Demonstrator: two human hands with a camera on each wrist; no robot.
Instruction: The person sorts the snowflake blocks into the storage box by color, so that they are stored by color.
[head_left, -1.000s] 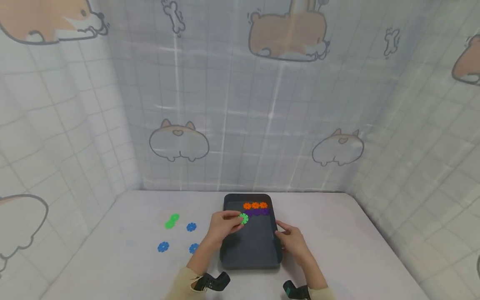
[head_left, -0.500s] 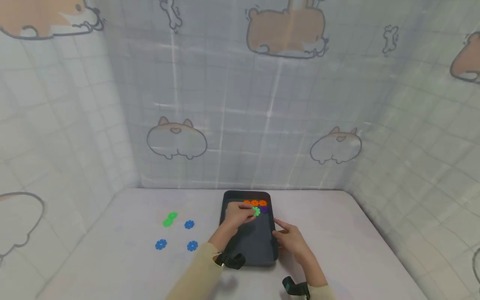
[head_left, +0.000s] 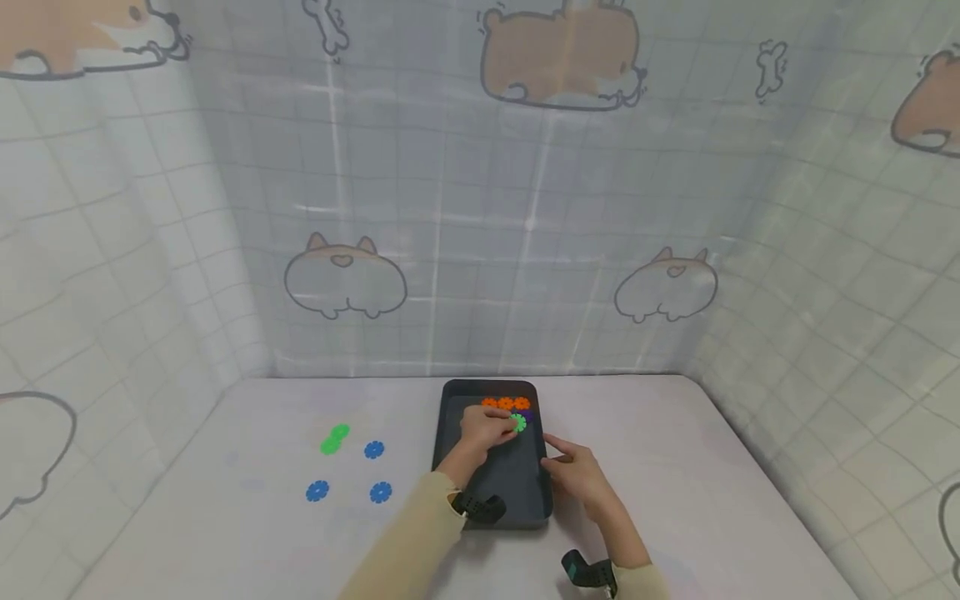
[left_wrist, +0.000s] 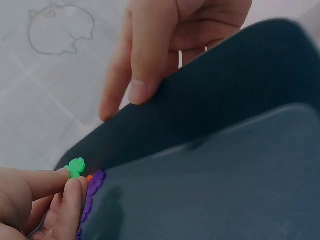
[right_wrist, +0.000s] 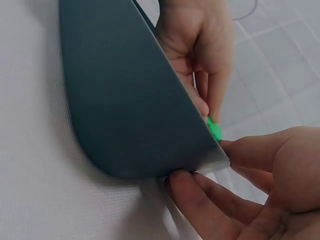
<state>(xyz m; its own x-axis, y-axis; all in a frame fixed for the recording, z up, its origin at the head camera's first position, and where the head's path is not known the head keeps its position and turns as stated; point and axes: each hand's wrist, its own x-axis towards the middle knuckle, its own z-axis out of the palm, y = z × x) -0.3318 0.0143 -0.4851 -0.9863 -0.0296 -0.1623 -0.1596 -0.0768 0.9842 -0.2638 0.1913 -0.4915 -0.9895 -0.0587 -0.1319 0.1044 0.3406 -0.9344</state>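
Over the far part of the dark grey tray [head_left: 495, 496], my left hand [head_left: 483, 427] pinches a green flower-shaped disc [head_left: 519, 422] between thumb and fingertips. The disc is tilted up on edge in the left wrist view, close beside a row of purple flower-shaped discs [left_wrist: 96, 182]. Three orange flower-shaped discs [head_left: 506, 403] lie in a row along the tray's far end; my left hand partly covers the purple row in the head view. My right hand [head_left: 585, 483] grips the tray's right wall, thumb over the rim and fingers against the outside, as the right wrist view shows.
Left of the tray, two overlapping green discs [head_left: 331, 445] and three separate blue discs [head_left: 374, 450] lie on the white table [head_left: 225, 517]. A patterned curtain [head_left: 480, 208] encloses the back and both sides.
My left hand has moved right across the tray with the green disc, to the right end of the purple row. The right hand keeps its grip on the tray's wall.
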